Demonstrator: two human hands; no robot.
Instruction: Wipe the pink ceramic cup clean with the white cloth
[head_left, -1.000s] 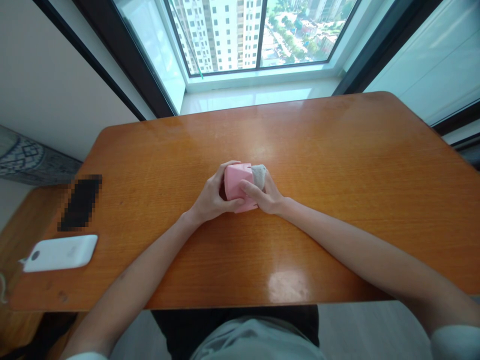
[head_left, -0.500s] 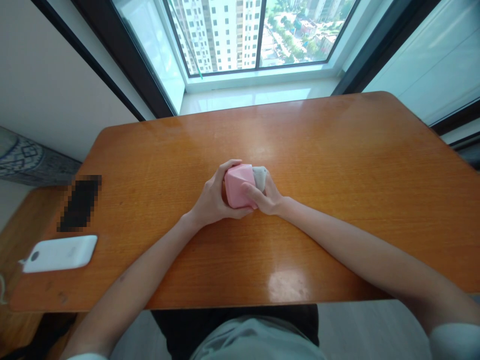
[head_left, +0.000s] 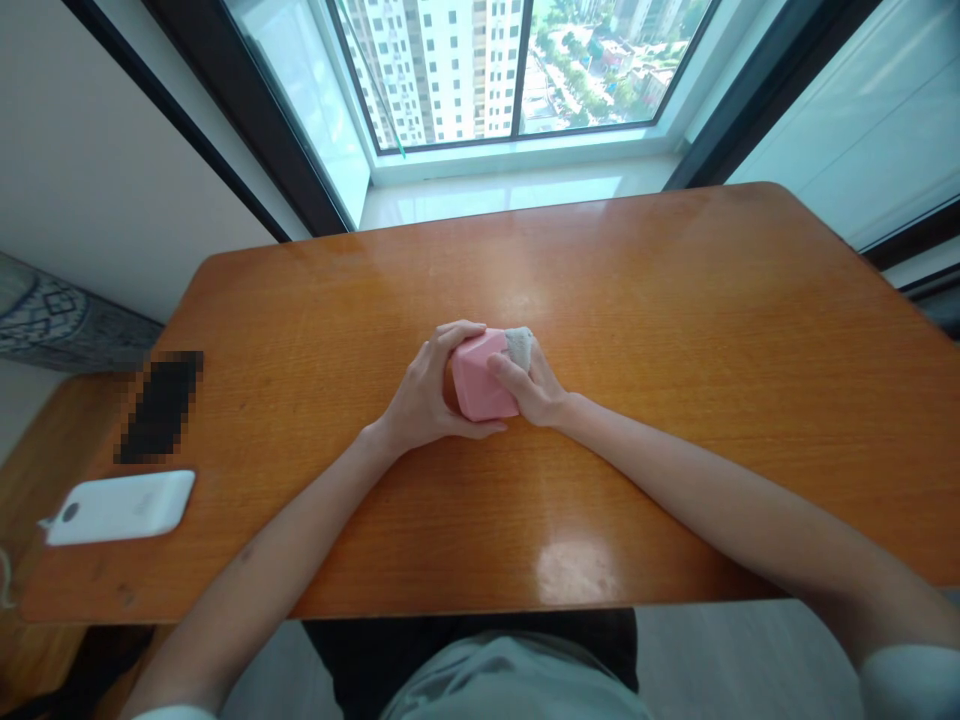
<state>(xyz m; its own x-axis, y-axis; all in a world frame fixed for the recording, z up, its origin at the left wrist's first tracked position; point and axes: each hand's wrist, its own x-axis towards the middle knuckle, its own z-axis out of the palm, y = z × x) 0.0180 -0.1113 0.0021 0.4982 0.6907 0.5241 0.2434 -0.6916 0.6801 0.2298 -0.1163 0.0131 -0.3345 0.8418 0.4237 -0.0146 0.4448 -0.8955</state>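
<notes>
A pink box-like object (head_left: 478, 385) with faceted sides is held just above the middle of the table, or resting on it; which one I cannot tell. Around its left side curves my left hand (head_left: 424, 395), fingers at the far edge and thumb along the near edge. My right hand (head_left: 545, 390) grips a light grey cloth (head_left: 519, 345) against the box's right side, its thumb lying on the pink surface. The other right fingers are mostly hidden behind the cloth.
The brown wooden table (head_left: 675, 400) reaches to a window ledge (head_left: 510, 195) at the back. At the left lie a white phone-shaped device (head_left: 124, 508) and a dark pixelated patch (head_left: 159, 408). A patterned grey-blue piece (head_left: 67, 320) stands beyond the left edge.
The pink object has turned slightly and shifted a little to the right. The right thumb and the cloth have moved slightly over it. The left hand stays around it.
</notes>
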